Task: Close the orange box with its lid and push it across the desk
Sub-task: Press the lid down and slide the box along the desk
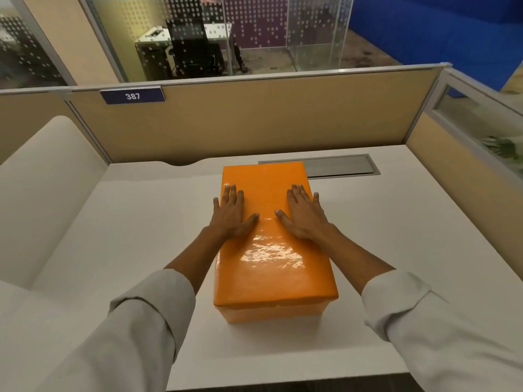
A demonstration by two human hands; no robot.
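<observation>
Already lidded, the orange box [271,244] runs lengthwise away across the desk [396,236], left hand [230,217] and right hand [305,216] pressing flat on its lid [268,193], fingers [295,193] spread, gripping nothing.

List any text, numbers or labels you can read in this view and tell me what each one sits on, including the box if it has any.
"387": white digits on a dark blue plate clipped to the top rail of the partition behind the desk.
Orange box: no writing, brand or label shows on its lid or near side; both the left hand and the right hand lie flat on the lid.
Nothing else readable in view.
</observation>
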